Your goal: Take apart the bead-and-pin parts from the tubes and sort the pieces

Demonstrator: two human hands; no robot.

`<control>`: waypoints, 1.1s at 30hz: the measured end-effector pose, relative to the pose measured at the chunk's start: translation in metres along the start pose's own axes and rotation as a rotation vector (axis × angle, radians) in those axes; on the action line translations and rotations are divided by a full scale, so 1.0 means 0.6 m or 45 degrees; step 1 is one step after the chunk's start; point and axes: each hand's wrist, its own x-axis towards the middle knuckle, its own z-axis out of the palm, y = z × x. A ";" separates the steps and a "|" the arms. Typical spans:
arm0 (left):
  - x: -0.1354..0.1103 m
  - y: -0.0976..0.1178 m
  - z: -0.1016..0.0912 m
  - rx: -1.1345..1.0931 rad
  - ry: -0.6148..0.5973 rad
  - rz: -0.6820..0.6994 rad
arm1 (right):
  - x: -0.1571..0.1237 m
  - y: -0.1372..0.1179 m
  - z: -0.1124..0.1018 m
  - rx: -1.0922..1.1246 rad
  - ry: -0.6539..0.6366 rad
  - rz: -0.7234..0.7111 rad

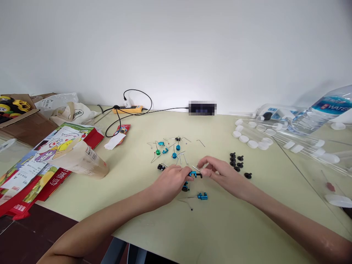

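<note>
My left hand (172, 181) is closed on a small blue and black metal fitting (194, 173) just above the table. To its right, my right hand (222, 174) pinches a thin silver L-shaped key (196, 168), whose end lies close to the fitting. Fingers hide part of both. Under my left hand a black round part (185, 188) shows in part. Nearer me lies another blue fitting (202, 196) with a thin rod. Beyond my hands are several small blue pieces (178, 147), a green one (157, 152) and bent wires (182, 158).
Several black knob-like parts (240, 165) lie right of my right hand. Farther right are white-capped clear tubes (295, 143) and a water bottle (319, 112). On the left stand a plastic cup (85, 161), colourful packaging (52, 176) and a cardboard box (30, 123). A cable (162, 110) runs along the wall.
</note>
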 end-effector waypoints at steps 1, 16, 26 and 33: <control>0.000 0.001 -0.001 -0.001 -0.008 -0.003 | 0.001 0.003 0.002 -0.003 -0.041 -0.025; 0.001 0.001 -0.004 -0.034 -0.025 -0.043 | 0.000 0.007 0.002 -0.030 -0.096 -0.164; 0.000 0.008 -0.002 -0.016 -0.028 0.005 | 0.002 0.003 0.012 0.140 -0.192 -0.106; 0.008 -0.003 -0.029 -0.839 -0.357 -0.122 | -0.018 -0.012 0.020 -0.698 0.012 -0.508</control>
